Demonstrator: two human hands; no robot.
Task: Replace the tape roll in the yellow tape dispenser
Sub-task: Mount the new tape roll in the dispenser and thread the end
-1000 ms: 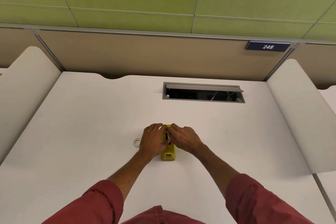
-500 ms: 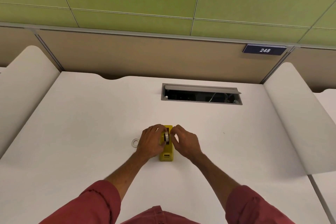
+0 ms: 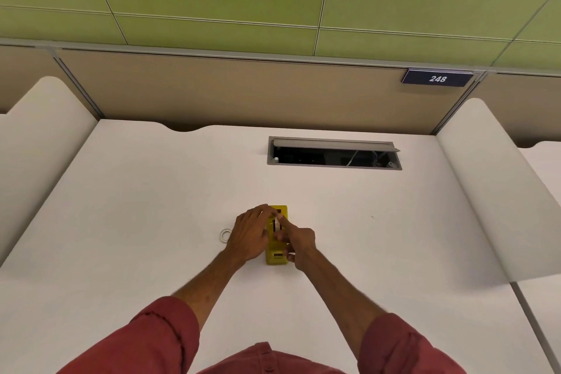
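White worktop (image 3: 151, 222), yellow tape dispenser (image 3: 277, 255) at centre. Left hand (image 3: 250, 237) clamps its side; right hand (image 3: 299, 244) fingers curled, forefinger on the tape roll (image 3: 275, 226) seated inside. Small ring (image 3: 225, 235) lies just left. Risks: roll sits crooked, pushing slides dispenser.

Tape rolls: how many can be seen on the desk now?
2. One small roll lies flat on the desk, left of the left hand. Another roll sits in the yellow dispenser.
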